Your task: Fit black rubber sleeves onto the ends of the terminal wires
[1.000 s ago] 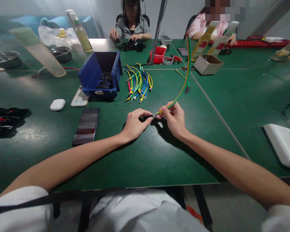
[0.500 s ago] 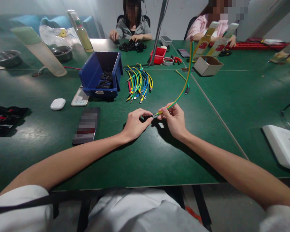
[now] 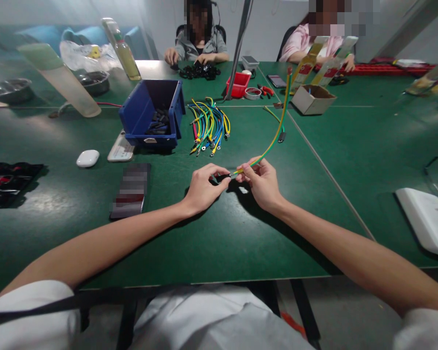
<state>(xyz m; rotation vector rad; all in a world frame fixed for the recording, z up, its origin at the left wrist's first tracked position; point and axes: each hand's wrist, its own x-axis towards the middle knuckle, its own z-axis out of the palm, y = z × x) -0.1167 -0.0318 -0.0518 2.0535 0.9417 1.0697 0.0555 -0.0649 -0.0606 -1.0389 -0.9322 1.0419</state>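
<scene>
My right hand (image 3: 261, 182) pinches a yellow-green wire (image 3: 277, 132) near its lower end; the rest of the wire curves up and away. Between the thumb and fingers of my left hand (image 3: 207, 188) is a small black sleeve (image 3: 223, 178). The wire's end meets the sleeve's right end; how far it reaches inside cannot be made out. Beyond my hands lies a bundle of yellow, green and blue wires (image 3: 209, 125) with metal lugs. A blue bin (image 3: 151, 141) holds several black sleeves. Another yellow-green wire (image 3: 276, 115) with a black piece on its end lies to the right.
A dark phone (image 3: 130, 190) and a white earbud case (image 3: 88, 158) lie left of my hands. A white device (image 3: 425, 218) sits far right. Across the green table are a red bin (image 3: 238, 85), a small carton (image 3: 314, 100), tilted bottles and two people at work.
The wire's end has shifted slightly left against the black sleeve, and my right hand with it. My left hand stays nearly in place.
</scene>
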